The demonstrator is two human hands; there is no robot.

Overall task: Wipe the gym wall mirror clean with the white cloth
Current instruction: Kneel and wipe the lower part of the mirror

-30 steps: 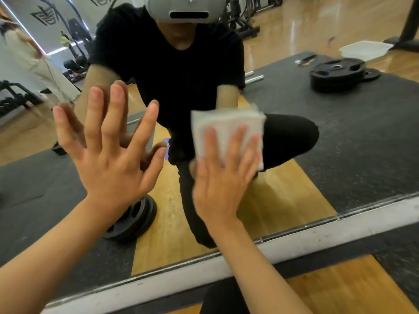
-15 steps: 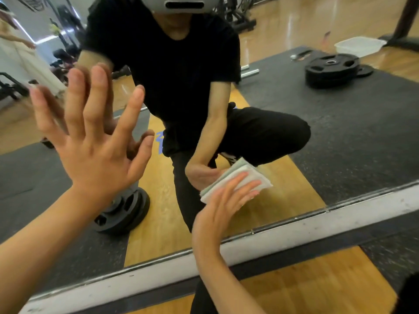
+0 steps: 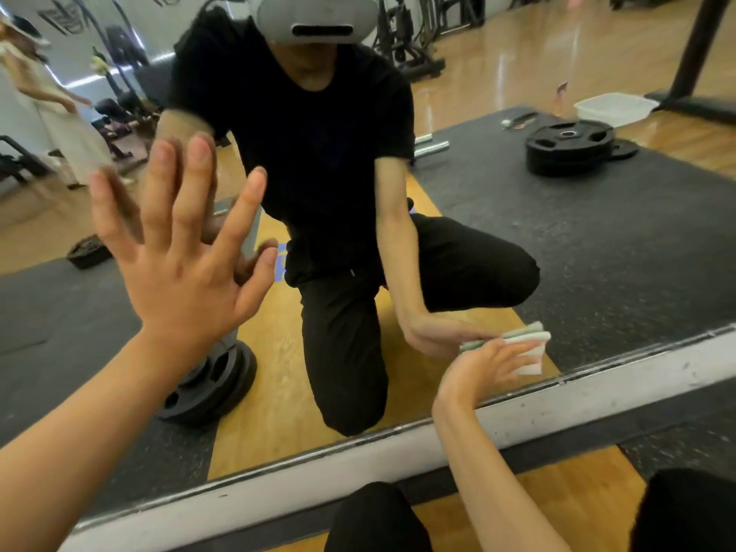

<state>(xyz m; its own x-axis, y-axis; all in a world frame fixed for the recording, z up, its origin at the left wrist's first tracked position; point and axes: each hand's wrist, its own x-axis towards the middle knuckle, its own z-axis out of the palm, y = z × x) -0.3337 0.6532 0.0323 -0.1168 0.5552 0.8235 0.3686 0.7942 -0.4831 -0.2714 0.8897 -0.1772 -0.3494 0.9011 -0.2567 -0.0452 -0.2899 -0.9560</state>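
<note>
In the lower right of the frame, the straightened fingers [image 3: 513,349] of the right hand [image 3: 480,366] are laid flat over the folded white cloth [image 3: 531,354]. The cloth is pressed against the mirror [image 3: 617,253] just above its lower edge. The fingers are not curled round the cloth, and the thumb cannot be made out. A greenish layer is seen along the cloth's upper fold. From the hand, the bare right forearm is led down to the bottom edge of the frame.

At the left of centre, the fingers [image 3: 191,185] of the left hand [image 3: 179,268] are spread wide and released, with nothing grasped. The palm is set against the glass, and its reflection is seen just behind it. The left forearm is stretched down to the lower left corner.

Below both hands, the mirror is bordered by a pale, scuffed strip [image 3: 597,392], which runs diagonally across the frame. Beneath it, a wooden floor [image 3: 557,492] and two knees in black trousers [image 3: 378,519] are seen.

In the glass, a kneeling person in black clothing is reflected at the centre. A stack of black weight plates [image 3: 567,149] is reflected at the upper right, with a clear plastic tub [image 3: 613,107] just beyond it. A further plate [image 3: 211,388] is reflected at the lower left, on dark matting.
</note>
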